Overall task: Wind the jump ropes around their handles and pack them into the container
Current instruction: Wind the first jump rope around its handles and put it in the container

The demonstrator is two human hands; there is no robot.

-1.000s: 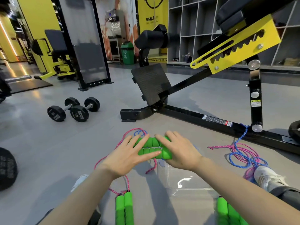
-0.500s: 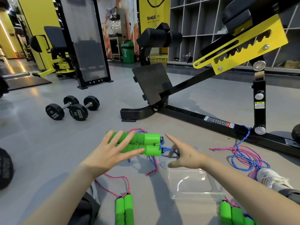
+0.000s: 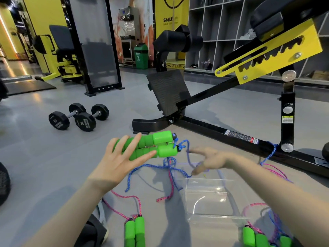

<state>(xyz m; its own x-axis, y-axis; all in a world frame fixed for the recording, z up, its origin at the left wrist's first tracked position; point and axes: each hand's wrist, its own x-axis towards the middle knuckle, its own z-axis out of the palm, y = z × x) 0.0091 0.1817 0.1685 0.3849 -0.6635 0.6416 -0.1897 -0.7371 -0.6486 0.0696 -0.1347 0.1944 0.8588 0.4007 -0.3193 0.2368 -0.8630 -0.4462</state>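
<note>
My left hand [image 3: 122, 161] lies with straight, spread fingers and thumb over a pair of green foam handles [image 3: 161, 144] side by side in front of me. Blue-and-pink rope [image 3: 169, 164] trails loose from their right ends. My right hand [image 3: 211, 162], blurred, pinches a strand of that rope just above the clear plastic container [image 3: 208, 198], which stands on the floor holding nothing. A second pair of green handles [image 3: 135, 232] with pink rope lies at the bottom centre. More green handles [image 3: 258, 237] lie at the bottom right.
A black-and-yellow bench frame [image 3: 222, 132] crosses the floor just beyond the hands, with rope [image 3: 270, 152] caught at its upright. Two black dumbbells [image 3: 80, 116] lie at the left. A black weight [image 3: 3, 182] sits at the left edge. My knee [image 3: 92, 232] is at the bottom.
My right hand has come off the handles and moved right with a rope strand. More rope now trails loose below the handles. My left hand has stayed on the handles.
</note>
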